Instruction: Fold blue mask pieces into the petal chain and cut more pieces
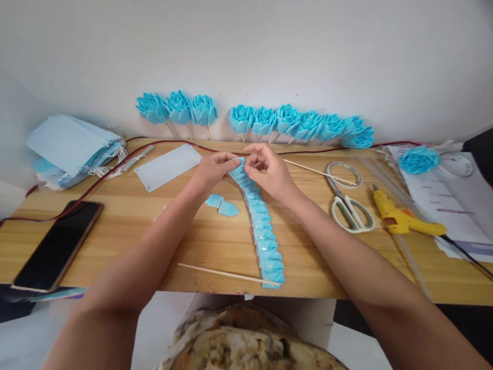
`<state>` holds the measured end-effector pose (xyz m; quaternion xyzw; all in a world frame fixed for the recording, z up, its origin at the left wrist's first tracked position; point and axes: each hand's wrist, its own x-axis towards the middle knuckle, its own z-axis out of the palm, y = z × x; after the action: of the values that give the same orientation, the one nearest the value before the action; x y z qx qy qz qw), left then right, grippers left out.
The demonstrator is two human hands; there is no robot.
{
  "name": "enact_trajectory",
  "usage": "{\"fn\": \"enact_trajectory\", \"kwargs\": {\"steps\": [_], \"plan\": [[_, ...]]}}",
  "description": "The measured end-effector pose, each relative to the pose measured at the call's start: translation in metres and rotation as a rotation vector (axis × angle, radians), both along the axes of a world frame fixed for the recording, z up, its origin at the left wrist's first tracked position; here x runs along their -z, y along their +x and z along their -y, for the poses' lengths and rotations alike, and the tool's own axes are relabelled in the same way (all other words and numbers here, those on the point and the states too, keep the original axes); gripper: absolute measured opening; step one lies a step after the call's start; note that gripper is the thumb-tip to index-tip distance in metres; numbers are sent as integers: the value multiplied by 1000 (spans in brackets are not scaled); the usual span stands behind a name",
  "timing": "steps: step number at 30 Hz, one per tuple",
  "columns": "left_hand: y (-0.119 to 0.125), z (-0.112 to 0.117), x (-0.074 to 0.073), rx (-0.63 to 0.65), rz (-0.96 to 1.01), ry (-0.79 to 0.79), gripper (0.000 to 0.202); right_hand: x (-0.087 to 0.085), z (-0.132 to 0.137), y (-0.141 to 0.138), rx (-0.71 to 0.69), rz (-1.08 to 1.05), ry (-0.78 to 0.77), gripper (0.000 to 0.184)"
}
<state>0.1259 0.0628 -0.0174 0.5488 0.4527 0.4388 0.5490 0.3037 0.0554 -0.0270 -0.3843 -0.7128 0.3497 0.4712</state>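
Observation:
A long strip of overlapping blue petals (262,224) runs over the wooden table from its far end down to the front edge. At that far end my left hand (220,167) pinches a blue petal piece between thumb and finger. Close beside it, my right hand (267,168) has its fingers curled with the tips at the same piece; whether they grip it is hard to see. Two loose blue petals (228,208) lie left of the strip. A thin wooden stick (220,272) rests with one end on the strip's near end.
Finished blue flowers (286,120) on sticks lean along the wall. Stacked face masks (72,143) and a phone (56,244) lie left. On the right are scissors (350,210), clear tape (345,174), a yellow glue gun (407,222), and a single blue flower (419,159) on papers.

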Motion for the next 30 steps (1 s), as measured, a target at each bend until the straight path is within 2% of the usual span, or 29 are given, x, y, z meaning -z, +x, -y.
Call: {"fn": "enact_trajectory", "kwargs": {"steps": [8, 15, 19, 25, 30], "plan": [[0, -2, 4, 31, 8, -12, 36, 1, -2, 1, 23, 9, -1, 32], [0, -5, 3, 72, 65, -45, 50, -1, -1, 1, 63, 26, -13, 33], [-2, -6, 2, 85, 86, -19, 50, -1, -4, 4, 84, 8, -11, 33], [-3, -7, 5, 71, 151, 44, 50, 2, -10, 9, 99, -24, -28, 35], [-2, -6, 5, 29, 121, 52, 46, 5, -12, 9, 75, -40, -35, 36]]}}
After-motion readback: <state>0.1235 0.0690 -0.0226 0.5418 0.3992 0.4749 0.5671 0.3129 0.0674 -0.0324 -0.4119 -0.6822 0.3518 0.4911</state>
